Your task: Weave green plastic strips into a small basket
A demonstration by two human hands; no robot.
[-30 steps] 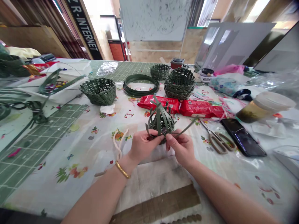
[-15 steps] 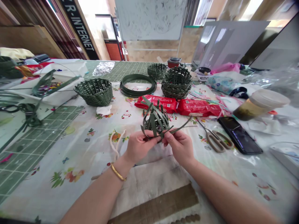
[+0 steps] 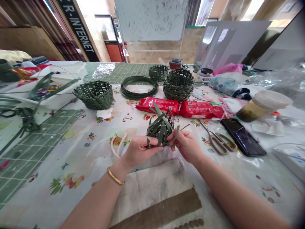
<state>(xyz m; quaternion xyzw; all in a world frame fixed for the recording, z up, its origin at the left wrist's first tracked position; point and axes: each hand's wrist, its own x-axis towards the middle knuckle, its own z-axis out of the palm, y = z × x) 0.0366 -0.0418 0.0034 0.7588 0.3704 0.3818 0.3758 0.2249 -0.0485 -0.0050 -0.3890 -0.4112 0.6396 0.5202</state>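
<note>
A small, partly woven basket [image 3: 156, 128] of dark green flat strips is between my hands, loose strip ends sticking up and out from it. My left hand [image 3: 143, 148] pinches its near edge between thumb and fingers. At the right side of that edge, my right hand [image 3: 184, 143] grips a green strip [image 3: 177, 131] between thumb and forefinger, its end pointing up. Under my wrists lies a whitish cloth [image 3: 159, 181] with a brown band. The fingers partly cover the weave at the near edge.
Red packets [image 3: 200, 109] lie just beyond the basket. Scissors [image 3: 220, 143] and a phone [image 3: 243, 136] are on the right. Finished green baskets [image 3: 178, 84], a strip coil [image 3: 139, 95] and another basket [image 3: 94, 94] stand farther back. White cord [image 3: 115, 146] lies left. A lidded tub [image 3: 264, 106] leans at right.
The basket has tipped and dropped slightly toward me. My right hand has shifted a little right and now holds a strip end upward; the left hand keeps its pinch.
</note>
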